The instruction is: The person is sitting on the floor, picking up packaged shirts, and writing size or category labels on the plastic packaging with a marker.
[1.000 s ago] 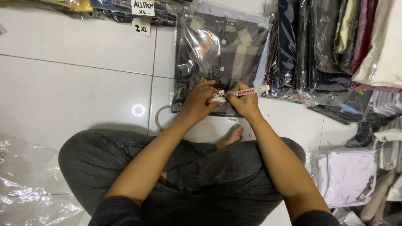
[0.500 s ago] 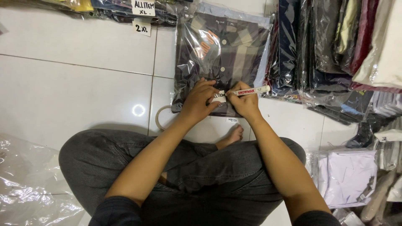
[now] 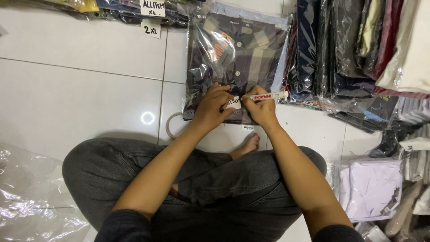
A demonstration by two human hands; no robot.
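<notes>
Your right hand [image 3: 262,110] grips a slim white marker [image 3: 268,96], its tip down on a small white label [image 3: 233,102] that your left hand [image 3: 211,106] pins with curled fingers. The label sits on a folded plaid shirt [image 3: 237,54] in a glossy, crinkled clear bag, lying flat on the smooth white floor tiles [image 3: 80,94]. Your hands hide the bag's near edge. A pale tape ring [image 3: 170,127] is partly hidden behind your left wrist. Bagged garments [image 3: 354,49] crowd the right side and run off frame; open tile lies to the left.
</notes>
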